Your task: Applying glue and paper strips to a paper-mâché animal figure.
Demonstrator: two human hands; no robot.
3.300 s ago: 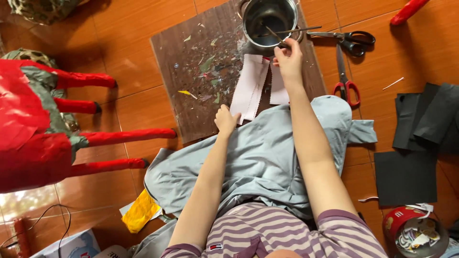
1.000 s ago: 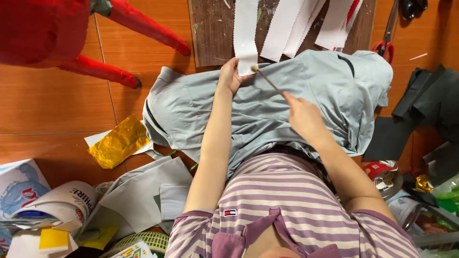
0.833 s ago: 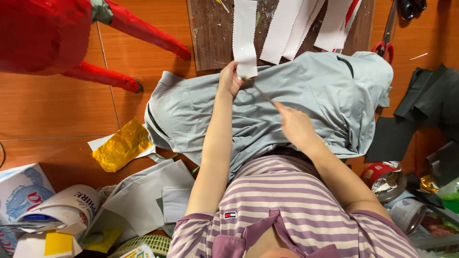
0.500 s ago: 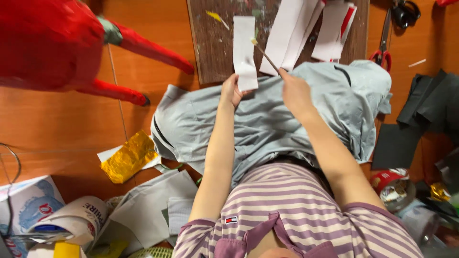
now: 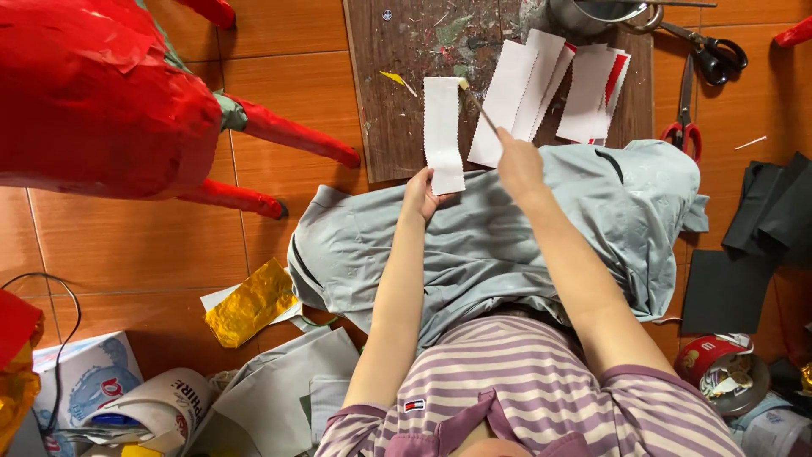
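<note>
Here both hands [image 5: 420, 193] brush [image 5: 480, 110] a white paper strip [image 5: 443, 134].

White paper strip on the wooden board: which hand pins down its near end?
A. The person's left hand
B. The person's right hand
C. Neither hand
A: the left hand presses the near end of the white paper strip, while the right hand holds a thin brush to its far end.

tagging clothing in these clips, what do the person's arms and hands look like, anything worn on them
Both arms are bare from the short sleeves down. The sleeves belong to a striped top in purple and white bands with plain purple cuffs. No gloves, watch or rings show on the left hand or the right hand.
</note>
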